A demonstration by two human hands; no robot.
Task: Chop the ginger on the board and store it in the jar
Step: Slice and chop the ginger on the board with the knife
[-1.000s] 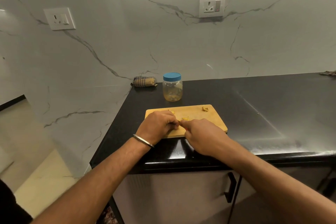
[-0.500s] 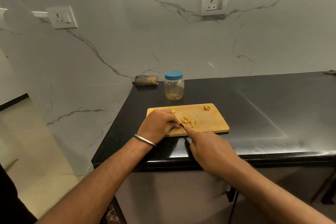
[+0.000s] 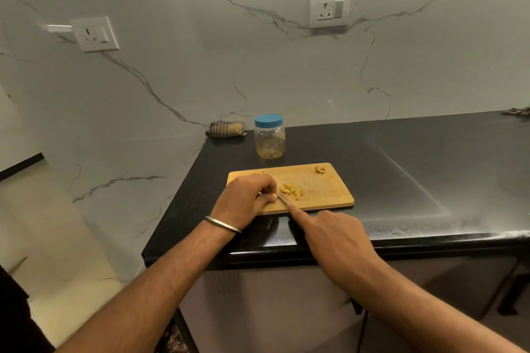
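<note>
Steel shows as a thin bangle [image 3: 223, 224] on the wrist of the left hand [image 3: 246, 198], which rests on the near-left part of the wooden cutting board [image 3: 324, 192] with its fingers curled down, pinching a small piece of ginger [image 3: 274, 196] against the wood. Just right of that hold, the right hand [image 3: 334, 233] grips a knife [image 3: 283, 199]; the index finger lies straight along the spine of the blade and the remaining fingers are folded round the handle, of which only a red speck shows. The blade tip meets the board directly beside the left fingertips. Immediately beyond the blade, on the far-right side of the pinch, lies a loose heap of chopped ginger [image 3: 292, 190] in short yellow strips. Farther out, near the far-right corner of the board, sits a single ginger scrap [image 3: 320, 169], well apart from the heap. Beyond the far edge of the board stands the clear plastic jar [image 3: 270, 139], upright on the black countertop [image 3: 415, 169], with its blue lid [image 3: 268, 120] in place. Left of the jar, against the marble wall [image 3: 200, 71], lies a folded checked cloth [image 3: 227, 129].
</note>
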